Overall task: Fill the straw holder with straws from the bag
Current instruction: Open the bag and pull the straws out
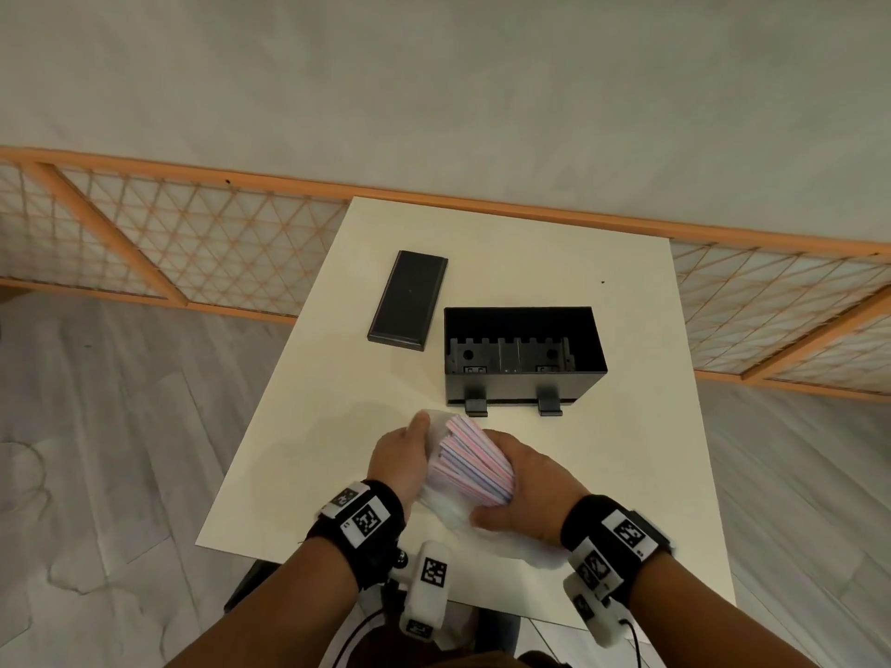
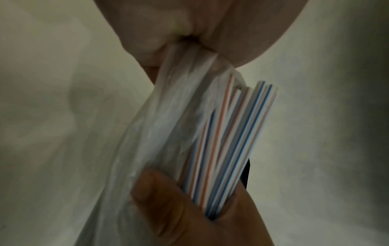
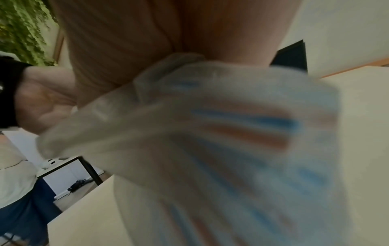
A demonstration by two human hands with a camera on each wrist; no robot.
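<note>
A bundle of striped straws [image 1: 475,462] sticks half out of a clear plastic bag [image 1: 446,515] near the table's front edge. My left hand [image 1: 414,441] pinches the bag's upper edge, seen close up as bunched bag plastic [image 2: 185,55]. My right hand [image 1: 506,479] grips the straw bundle [image 2: 227,141], with its thumb [image 2: 168,199] on the near side. In the right wrist view the straws [image 3: 242,129] show blurred through the plastic. The black straw holder [image 1: 523,373] stands open and empty just beyond my hands.
The holder's black lid [image 1: 407,301] lies flat to the left of the holder on the white table [image 1: 627,474]. A wooden lattice screen [image 1: 193,243] runs behind the table. Grey floor lies on both sides.
</note>
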